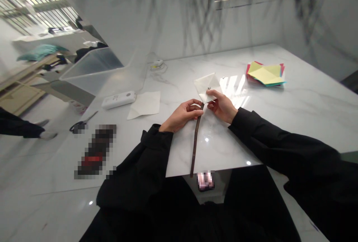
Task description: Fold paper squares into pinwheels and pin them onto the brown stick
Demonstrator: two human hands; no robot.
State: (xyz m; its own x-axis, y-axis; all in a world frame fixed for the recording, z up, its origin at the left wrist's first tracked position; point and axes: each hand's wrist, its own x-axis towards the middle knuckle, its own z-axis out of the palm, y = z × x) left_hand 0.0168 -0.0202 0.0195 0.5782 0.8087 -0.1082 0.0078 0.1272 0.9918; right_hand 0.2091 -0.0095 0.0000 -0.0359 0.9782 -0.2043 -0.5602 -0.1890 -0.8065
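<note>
Coloured paper stack [266, 74] far right on table [293, 115]; white sheet [145, 104], white remote [118, 99], scissors [81, 123] left.

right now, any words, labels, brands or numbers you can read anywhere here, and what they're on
None can be read.
White remote-like device: dark marks on its top, too small and blurred.
Stack of coloured paper: no print visible.
Folded white paper in the right hand: blank.
Two patches near the table edge are pixelated.

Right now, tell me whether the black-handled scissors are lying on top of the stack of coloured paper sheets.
No, the scissors lie at the table's left edge, far from the coloured paper stack at the right.
</note>
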